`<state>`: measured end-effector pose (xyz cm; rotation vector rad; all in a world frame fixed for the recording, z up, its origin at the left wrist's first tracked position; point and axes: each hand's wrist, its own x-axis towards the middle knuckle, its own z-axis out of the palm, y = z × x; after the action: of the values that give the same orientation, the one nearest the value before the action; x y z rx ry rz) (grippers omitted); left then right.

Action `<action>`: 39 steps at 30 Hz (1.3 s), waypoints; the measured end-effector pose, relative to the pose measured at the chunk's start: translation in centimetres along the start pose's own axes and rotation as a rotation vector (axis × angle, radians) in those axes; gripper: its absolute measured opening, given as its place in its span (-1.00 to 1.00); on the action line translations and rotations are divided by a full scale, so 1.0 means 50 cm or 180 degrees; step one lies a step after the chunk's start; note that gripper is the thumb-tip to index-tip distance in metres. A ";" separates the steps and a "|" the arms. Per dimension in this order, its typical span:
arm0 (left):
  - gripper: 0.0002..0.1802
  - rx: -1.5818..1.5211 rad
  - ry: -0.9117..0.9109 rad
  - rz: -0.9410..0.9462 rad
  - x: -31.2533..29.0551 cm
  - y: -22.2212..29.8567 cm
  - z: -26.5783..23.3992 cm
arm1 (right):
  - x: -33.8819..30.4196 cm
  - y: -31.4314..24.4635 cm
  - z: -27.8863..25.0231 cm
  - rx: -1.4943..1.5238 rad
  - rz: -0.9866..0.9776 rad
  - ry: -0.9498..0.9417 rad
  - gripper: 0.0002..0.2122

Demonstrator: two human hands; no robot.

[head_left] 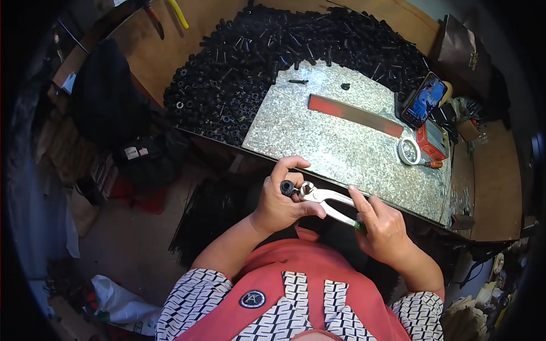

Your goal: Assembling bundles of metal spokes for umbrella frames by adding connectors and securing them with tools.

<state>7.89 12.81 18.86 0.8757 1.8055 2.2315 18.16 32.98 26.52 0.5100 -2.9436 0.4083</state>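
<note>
In front of my body, just off the bench's near edge, my left hand [274,200] is closed round a small black tube-like part [287,187] with a round hole in its end. My right hand [382,228] grips a pair of silver pincers [323,196] by the handles, one of which shows a green grip. The pincers' rounded jaws are right beside the black part; I cannot tell whether they bite on anything. My left thumb lies alongside the pincers' head. The right index finger is stretched along a handle.
A speckled grey board [335,139] carries a red-edged bar [355,115], a white bowl of small bits [409,150] and a screwdriver [433,164]. Behind it rises a heap of black parts [227,85]. To the right, a phone [426,99] leans near a red box [430,142].
</note>
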 end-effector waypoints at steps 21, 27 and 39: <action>-0.19 0.0229 0.0017 -0.0041 0.005 -0.001 -0.001 | -0.008 0.009 0.019 -0.0573 -0.0171 0.0306 -0.31; -0.21 0.0335 -0.0029 0.0050 0.002 -0.004 0.006 | -0.005 0.011 0.021 -0.0772 -0.0140 0.0519 -0.34; -0.25 0.0346 -0.0232 -0.0067 0.003 0.003 0.011 | -0.013 0.021 0.001 -0.1190 -0.0267 0.0411 -0.29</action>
<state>8.12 13.31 19.11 0.9397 1.9088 2.0775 18.39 34.12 26.14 0.5296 -2.7649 -0.1152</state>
